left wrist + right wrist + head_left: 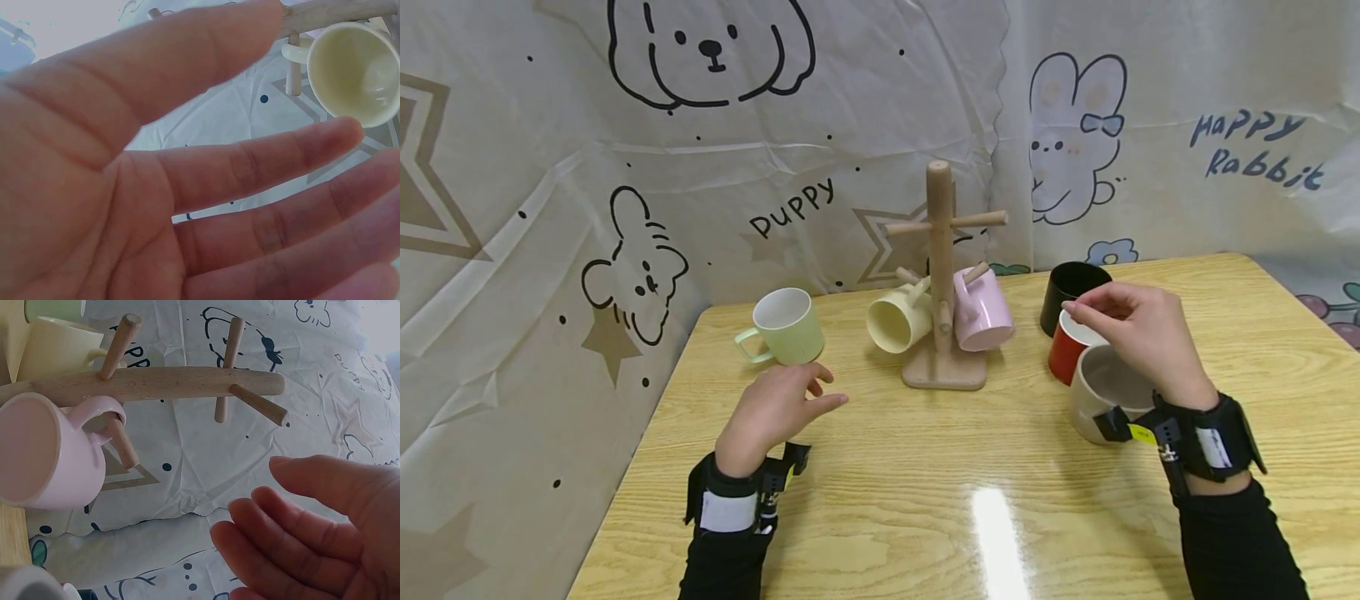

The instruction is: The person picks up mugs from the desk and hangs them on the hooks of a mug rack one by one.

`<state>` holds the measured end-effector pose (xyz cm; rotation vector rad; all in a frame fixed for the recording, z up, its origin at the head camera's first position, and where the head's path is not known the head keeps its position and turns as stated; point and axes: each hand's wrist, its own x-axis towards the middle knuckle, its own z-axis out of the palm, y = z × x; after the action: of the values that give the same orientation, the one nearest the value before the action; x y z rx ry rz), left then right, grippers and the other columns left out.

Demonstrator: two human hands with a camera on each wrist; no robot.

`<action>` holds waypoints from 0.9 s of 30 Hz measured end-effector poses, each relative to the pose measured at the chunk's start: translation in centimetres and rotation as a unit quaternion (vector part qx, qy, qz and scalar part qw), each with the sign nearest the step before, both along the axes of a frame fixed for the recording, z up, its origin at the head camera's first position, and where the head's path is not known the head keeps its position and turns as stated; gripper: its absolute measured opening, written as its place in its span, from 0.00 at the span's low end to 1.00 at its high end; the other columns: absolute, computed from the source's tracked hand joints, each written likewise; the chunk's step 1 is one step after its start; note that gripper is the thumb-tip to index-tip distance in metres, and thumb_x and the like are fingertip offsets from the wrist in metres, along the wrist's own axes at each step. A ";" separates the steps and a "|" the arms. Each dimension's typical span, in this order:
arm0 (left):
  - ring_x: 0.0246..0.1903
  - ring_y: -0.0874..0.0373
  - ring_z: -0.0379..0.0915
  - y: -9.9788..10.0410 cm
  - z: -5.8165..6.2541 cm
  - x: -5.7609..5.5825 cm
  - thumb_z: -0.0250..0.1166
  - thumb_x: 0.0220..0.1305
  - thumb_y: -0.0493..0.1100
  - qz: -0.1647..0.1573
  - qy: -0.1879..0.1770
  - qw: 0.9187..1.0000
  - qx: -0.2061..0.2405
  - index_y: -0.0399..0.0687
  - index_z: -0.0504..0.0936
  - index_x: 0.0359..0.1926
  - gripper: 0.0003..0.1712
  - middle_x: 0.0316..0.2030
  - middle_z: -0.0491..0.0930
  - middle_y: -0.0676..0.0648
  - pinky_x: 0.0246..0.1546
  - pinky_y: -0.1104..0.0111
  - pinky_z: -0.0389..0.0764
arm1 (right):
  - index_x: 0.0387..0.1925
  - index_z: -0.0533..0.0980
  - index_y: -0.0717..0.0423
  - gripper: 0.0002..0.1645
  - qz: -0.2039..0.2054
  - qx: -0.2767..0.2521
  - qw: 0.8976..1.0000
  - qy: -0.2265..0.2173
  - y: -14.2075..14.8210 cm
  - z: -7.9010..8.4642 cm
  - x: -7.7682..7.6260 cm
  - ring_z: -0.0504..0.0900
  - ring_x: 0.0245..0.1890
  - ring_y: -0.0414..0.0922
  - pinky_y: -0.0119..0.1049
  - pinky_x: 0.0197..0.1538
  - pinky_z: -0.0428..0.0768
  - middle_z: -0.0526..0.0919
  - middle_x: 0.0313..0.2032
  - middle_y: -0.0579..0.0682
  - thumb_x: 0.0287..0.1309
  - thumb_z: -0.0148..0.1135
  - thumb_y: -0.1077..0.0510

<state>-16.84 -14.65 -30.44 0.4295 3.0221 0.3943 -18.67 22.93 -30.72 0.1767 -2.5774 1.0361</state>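
A person's right hand (pixel 1150 333) hovers above three mugs at the right of a wood-grain table (pixel 880 500), its fingers loosely bent, thumb and forefinger close together, holding nothing. The key relation is vertical: directly below the fingertips in the head view stands a red mug with a white interior (pixel 1063 354), upright, with an upright matte black cup (pixel 1060 304) on its far side and a wide greyish-beige mug (pixel 1090 408) on its near side, beneath the palm and wrist. All three lie closer to this hand than to the other. To the left, the relaxed, empty left hand (pixel 778 408) is just on the near side of a pale green mug (pixel 790 333), which stands upright with its handle toward the left; whether they touch cannot be told. Between the hands, farther back, rises the vertical post of a light wooden mug rack (pixel 938 200); a pale yellow mug (pixel 901 317) hangs tilted on its left, a glossy pink mug (pixel 987 312) on its right, both from lower pegs, below bare upper ones. The printed backdrop cloth (pixel 880 50) reads "PUPPY" left of the rack and "Happy Rabbit" at far right. No brand is legible on the mugs.
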 end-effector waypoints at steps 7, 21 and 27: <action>0.35 0.51 0.79 0.0 0.0 0.0 0.64 0.56 0.53 0.002 0.000 1.000 -0.002 0.43 0.80 0.44 0.21 0.34 0.83 0.45 0.31 0.61 0.77 | 0.35 0.81 0.58 0.19 -0.001 0.007 1.000 -0.008 -0.1 0.0 0.1 0.73 0.28 0.33 0.24 0.31 0.71 0.84 0.34 0.57 0.55 0.61 0.45; 0.34 0.51 0.79 0.0 0.1 0.2 0.64 0.56 0.52 -0.001 0.000 1.000 -0.003 0.42 0.80 0.44 0.21 0.33 0.83 0.45 0.31 0.61 0.77 | 0.36 0.81 0.59 0.18 0.002 0.014 1.000 -0.016 -0.1 0.1 0.1 0.78 0.33 0.48 0.26 0.32 0.72 0.84 0.34 0.58 0.56 0.62 0.48; 0.34 0.51 0.79 0.0 -0.1 0.1 0.65 0.56 0.52 -0.004 0.001 1.000 -0.005 0.42 0.80 0.44 0.21 0.33 0.83 0.44 0.31 0.61 0.77 | 0.36 0.81 0.59 0.18 0.003 0.015 1.000 -0.017 -0.1 0.1 0.1 0.78 0.33 0.49 0.27 0.32 0.72 0.84 0.34 0.58 0.56 0.61 0.47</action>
<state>-16.78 -14.64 -30.51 0.4417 3.0224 0.3783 -18.57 22.81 -30.66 0.1759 -2.6259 1.0129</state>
